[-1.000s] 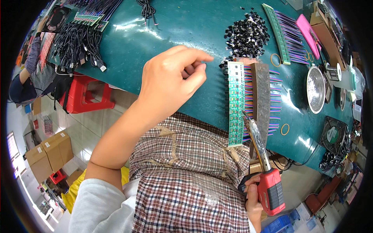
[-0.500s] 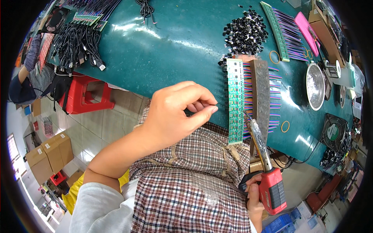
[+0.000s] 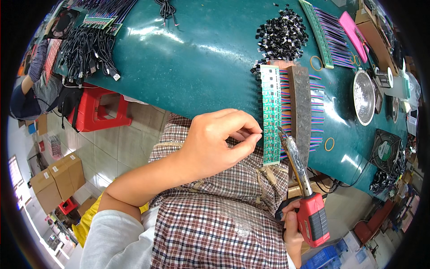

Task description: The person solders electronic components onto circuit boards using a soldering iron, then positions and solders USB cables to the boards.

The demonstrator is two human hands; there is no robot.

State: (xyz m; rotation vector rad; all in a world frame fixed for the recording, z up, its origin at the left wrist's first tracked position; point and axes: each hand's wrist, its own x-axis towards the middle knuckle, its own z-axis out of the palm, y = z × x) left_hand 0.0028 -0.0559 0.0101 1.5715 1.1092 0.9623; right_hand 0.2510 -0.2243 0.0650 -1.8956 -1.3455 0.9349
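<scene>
A long green circuit-board panel (image 3: pixel 271 114) stands at the table's near edge, with small black parts along its left side. Blue, red and purple wires (image 3: pixel 317 110) run out from its right side, under a dark heavy bar (image 3: pixel 299 101). My left hand (image 3: pixel 215 143) is closed in a pinch, thumb and forefinger at the panel's lower left edge; whatever they hold is too small to make out. My right hand (image 3: pixel 292 226) grips the handle of a red and black soldering gun (image 3: pixel 313 219). Its tip is by the panel's right edge, where the wires join.
Beyond the panel lies a heap of small black connectors (image 3: pixel 282 38). Another wired panel (image 3: pixel 319 36), a metal bowl (image 3: pixel 363 96), a rubber band (image 3: pixel 329 144) and a fan (image 3: pixel 385 150) are to the right. Black cables (image 3: pixel 89 54) and a red stool (image 3: pixel 96 110) are left, near another person.
My left hand has moved right and nearer to me, from beside the panel to its lower left edge, still pinched. The soldering gun has hardly moved.
</scene>
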